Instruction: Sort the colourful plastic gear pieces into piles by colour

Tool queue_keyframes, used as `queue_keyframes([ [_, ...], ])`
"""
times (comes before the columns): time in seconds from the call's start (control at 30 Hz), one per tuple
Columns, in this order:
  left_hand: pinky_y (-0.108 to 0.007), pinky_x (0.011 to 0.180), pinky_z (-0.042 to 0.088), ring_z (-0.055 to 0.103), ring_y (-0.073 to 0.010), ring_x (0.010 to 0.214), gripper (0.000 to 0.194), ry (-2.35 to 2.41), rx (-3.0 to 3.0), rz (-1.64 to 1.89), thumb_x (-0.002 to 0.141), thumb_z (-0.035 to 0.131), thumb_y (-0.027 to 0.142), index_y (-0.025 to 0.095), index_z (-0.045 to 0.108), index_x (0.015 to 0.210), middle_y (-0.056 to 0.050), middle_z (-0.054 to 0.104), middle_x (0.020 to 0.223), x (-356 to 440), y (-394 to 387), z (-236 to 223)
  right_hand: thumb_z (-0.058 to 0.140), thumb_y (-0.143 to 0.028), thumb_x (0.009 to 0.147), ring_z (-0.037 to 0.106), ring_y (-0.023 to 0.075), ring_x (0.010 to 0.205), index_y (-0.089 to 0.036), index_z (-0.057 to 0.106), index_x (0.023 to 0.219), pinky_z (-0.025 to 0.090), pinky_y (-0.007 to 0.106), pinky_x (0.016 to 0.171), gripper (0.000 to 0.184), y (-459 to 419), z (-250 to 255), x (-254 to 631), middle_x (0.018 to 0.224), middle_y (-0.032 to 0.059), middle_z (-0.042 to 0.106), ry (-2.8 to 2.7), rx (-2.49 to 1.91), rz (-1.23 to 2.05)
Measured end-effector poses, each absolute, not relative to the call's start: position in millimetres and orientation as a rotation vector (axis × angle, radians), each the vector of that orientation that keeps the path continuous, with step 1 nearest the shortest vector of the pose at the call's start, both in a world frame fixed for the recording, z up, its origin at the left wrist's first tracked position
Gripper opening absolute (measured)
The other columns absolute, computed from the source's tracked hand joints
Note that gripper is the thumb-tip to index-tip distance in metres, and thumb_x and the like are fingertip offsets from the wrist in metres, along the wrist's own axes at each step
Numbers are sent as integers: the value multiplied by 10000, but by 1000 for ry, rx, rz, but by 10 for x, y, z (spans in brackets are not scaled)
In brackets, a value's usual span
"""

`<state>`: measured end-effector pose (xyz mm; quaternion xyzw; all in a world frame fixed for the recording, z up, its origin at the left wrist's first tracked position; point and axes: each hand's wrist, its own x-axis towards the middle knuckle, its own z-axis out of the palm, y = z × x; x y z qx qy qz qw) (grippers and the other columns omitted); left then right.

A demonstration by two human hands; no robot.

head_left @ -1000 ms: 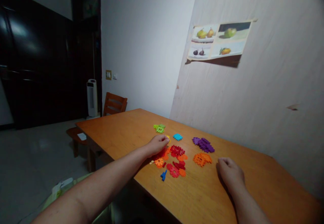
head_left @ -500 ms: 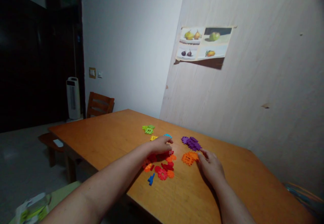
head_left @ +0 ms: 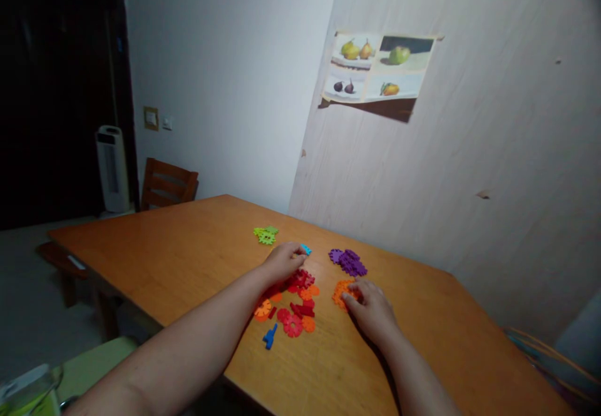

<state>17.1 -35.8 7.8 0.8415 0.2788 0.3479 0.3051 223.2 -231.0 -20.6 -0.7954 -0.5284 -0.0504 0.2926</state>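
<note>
My left hand (head_left: 283,262) is over the far side of a loose pile of red toy pieces (head_left: 293,324), its fingers curled down with the thumb close to them. What they hold, if anything, is hidden. A light blue piece (head_left: 306,249) lies just beyond its fingertips. My right hand (head_left: 374,308) rests on a cluster of orange gear-shaped pieces (head_left: 339,293), thumb and forefinger apart on it. Purple gear pieces (head_left: 350,262) lie in a heap beyond that hand. Orange discs (head_left: 263,309) are mixed in with the red ones.
Green gear pieces (head_left: 267,235) sit farther back on the wooden table (head_left: 178,247). A dark blue piece (head_left: 270,337) lies near the front edge. A wooden chair (head_left: 169,184) stands behind the far left side, and the wall borders the table's far side.
The camera view has shifted, so the table appears farther left. My left fingers have curled in, and the hand now hides the yellow piece. My right hand has moved over the orange cluster.
</note>
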Motion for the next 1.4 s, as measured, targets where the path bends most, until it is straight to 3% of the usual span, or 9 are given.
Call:
queue_keyframes([
  [0.13, -304, 846, 497, 667, -210, 915, 190, 739, 2301, 1028, 855, 584, 267, 165, 742, 887, -78, 742, 949, 131, -365, 160, 567, -484, 831, 646, 237, 873, -225, 720, 752, 476, 338, 815, 311, -2320, -163, 2258, 861, 56, 725, -1230, -1974, -50],
  [0.27, -298, 837, 487, 665, -206, 909, 195, 725, 2285, 1086, 863, 579, 259, 156, 744, 881, -82, 744, 942, 116, -333, 183, 609, -558, 780, 598, 184, 591, -176, 710, 812, 455, 276, 571, 396, -2330, -179, 2283, 632, 17, 664, -834, -1753, 167],
  [0.4, -296, 805, 479, 658, -201, 864, 187, 722, 2274, 1097, 850, 582, 258, 155, 738, 843, -71, 739, 888, 111, -297, 178, 677, -597, 707, 552, 158, 476, -144, 713, 856, 410, 250, 466, 478, -2338, -236, 2319, 536, -4, 622, -688, -1682, 253],
  [0.53, -279, 770, 467, 651, -189, 837, 186, 749, 2259, 1084, 844, 579, 264, 157, 731, 828, -57, 734, 859, 98, -284, 173, 623, -615, 753, 629, 188, 556, -131, 732, 958, 467, 268, 528, 537, -2352, -258, 2385, 626, 29, 685, -746, -1740, 262],
  [0.67, -260, 728, 455, 638, -174, 793, 209, 787, 2236, 1036, 852, 562, 287, 161, 726, 821, -36, 725, 817, 95, -250, 166, 568, -584, 818, 697, 255, 876, -162, 757, 1050, 530, 345, 791, 518, -2367, -245, 2424, 957, 110, 755, -964, -2002, 18],
  [0.77, -252, 696, 449, 631, -167, 768, 213, 798, 2215, 1026, 852, 553, 286, 163, 724, 818, -28, 716, 794, 98, -199, 151, 575, -590, 837, 647, 292, 1099, -211, 733, 1205, 478, 411, 981, 552, -2373, -238, 2375, 1171, 134, 715, -1178, -2162, -145],
  [0.9, -253, 682, 448, 635, -167, 765, 193, 800, 2148, 1093, 847, 556, 259, 158, 721, 845, -30, 711, 791, 93, -154, 142, 583, -604, 856, 556, 321, 1265, -297, 680, 1310, 420, 485, 1056, 557, -2372, -248, 2278, 1340, 112, 637, -1407, -2276, -160],
  [1.2, -239, 601, 422, 603, -162, 696, 161, 791, 2254, 724, 796, 602, 237, 147, 716, 866, -20, 673, 741, 26, -314, 200, 504, -462, 931, 583, 277, 1221, -247, 693, 1282, 433, 418, 1049, 453, -2373, -282, 2326, 1279, 110, 663, -1393, -2265, -221],
  [1.4, -249, 642, 464, 633, -199, 809, 520, 614, 2309, 445, 563, 808, 222, 217, 707, 1074, -49, 709, 972, -109, -505, 243, 497, -457, 921, 612, 290, 1164, -164, 715, 1216, 437, 414, 1035, 469, -2388, -263, 2354, 1215, 139, 697, -1279, -2180, -312],
])
